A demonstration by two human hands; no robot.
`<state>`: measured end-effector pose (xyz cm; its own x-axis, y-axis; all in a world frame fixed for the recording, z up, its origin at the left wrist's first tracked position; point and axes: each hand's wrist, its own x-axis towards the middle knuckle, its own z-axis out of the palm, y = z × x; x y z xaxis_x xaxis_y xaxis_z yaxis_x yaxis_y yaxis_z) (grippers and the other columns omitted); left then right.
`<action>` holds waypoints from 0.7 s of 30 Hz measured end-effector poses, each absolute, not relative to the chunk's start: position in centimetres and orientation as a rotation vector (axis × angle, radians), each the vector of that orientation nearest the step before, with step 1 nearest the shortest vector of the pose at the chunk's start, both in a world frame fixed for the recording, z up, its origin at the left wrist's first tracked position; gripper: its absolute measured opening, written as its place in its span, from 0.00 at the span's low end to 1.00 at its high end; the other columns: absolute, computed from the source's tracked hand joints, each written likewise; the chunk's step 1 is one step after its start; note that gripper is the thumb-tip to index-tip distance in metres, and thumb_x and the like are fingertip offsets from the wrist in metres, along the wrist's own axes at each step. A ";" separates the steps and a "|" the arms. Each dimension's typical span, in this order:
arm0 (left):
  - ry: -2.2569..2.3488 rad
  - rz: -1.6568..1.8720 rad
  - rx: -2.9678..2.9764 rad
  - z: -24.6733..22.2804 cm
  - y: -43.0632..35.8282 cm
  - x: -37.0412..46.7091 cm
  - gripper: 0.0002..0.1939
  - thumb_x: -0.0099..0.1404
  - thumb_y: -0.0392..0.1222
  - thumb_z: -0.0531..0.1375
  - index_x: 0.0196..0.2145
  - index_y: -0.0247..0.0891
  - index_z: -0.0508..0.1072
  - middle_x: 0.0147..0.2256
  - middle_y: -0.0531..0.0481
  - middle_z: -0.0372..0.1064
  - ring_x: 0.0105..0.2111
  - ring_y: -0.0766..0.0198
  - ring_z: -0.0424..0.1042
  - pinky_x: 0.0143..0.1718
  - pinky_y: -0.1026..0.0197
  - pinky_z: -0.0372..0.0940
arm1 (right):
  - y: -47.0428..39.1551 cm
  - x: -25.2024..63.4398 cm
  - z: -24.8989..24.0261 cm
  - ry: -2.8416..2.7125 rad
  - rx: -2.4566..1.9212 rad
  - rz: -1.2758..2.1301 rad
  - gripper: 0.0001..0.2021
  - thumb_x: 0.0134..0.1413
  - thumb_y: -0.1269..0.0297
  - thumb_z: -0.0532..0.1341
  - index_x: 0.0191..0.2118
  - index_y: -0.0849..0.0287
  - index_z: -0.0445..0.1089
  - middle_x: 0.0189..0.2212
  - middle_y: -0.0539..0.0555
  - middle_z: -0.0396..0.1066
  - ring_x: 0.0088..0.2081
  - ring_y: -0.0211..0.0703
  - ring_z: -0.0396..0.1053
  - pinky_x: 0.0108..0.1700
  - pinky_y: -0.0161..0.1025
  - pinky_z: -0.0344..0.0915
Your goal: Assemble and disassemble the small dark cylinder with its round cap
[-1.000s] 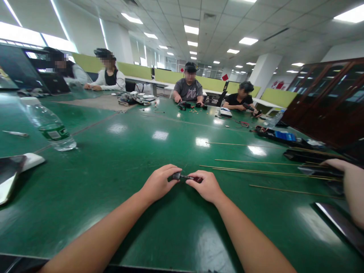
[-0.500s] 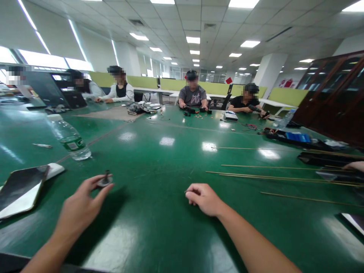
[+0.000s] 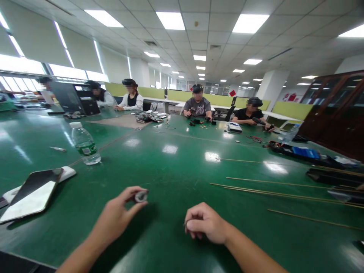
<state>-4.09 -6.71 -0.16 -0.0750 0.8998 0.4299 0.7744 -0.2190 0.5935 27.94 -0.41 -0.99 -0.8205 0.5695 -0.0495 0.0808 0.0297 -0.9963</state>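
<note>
Between the thumb and fingers of my left hand [image 3: 118,214] is a small round grey piece [image 3: 141,196], held above the green table [image 3: 170,174]. Its opening or face is turned toward the camera. My right hand [image 3: 205,223] is to the right of it, with fingers curled and thumb pressed in. A tiny dark bit shows at its fingertips, too small to name. The two hands are apart.
A water bottle [image 3: 85,146] and a phone [image 3: 34,193] lie to the left, the bottle upright. Long thin rods [image 3: 256,191] reach in from the right. A black tray [image 3: 301,151] with tools stands farther back. Several people sit across the table.
My left hand has moved right, nearer my right hand, and the round piece has tilted. My right hand appears slightly lower. The camera view has shifted up and left.
</note>
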 end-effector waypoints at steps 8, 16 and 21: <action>1.287 1.023 2.171 -1.1 1.2 8.2 0.12 0.59 0.36 0.66 0.42 0.40 0.72 0.38 0.49 0.73 0.37 0.60 0.73 0.41 0.60 0.68 | 1.9 31.2 -1.8 -1.803 -0.879 1.396 0.19 0.64 0.51 0.57 0.34 0.62 0.75 0.25 0.53 0.72 0.22 0.37 0.65 0.27 0.34 0.60; 1.311 1.115 2.213 -2.3 3.5 8.2 0.12 0.61 0.36 0.65 0.43 0.41 0.72 0.39 0.49 0.71 0.39 0.60 0.71 0.43 0.58 0.67 | 3.6 31.9 -3.5 -1.718 -1.115 1.088 0.13 0.55 0.59 0.66 0.43 0.60 0.78 0.28 0.53 0.74 0.28 0.42 0.69 0.32 0.38 0.64; 1.261 1.090 2.261 -2.5 3.1 7.4 0.12 0.61 0.34 0.64 0.43 0.42 0.74 0.42 0.49 0.71 0.42 0.60 0.71 0.46 0.58 0.67 | 3.3 32.0 -3.4 -1.860 -1.179 0.936 0.09 0.54 0.62 0.66 0.40 0.57 0.80 0.30 0.53 0.77 0.30 0.44 0.71 0.33 0.38 0.64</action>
<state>7.44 3.14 -2.51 0.3146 0.8297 0.4611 0.5762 -0.5529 0.6019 32.00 3.33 -3.42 -0.3122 0.9298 0.1951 0.3971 0.3143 -0.8623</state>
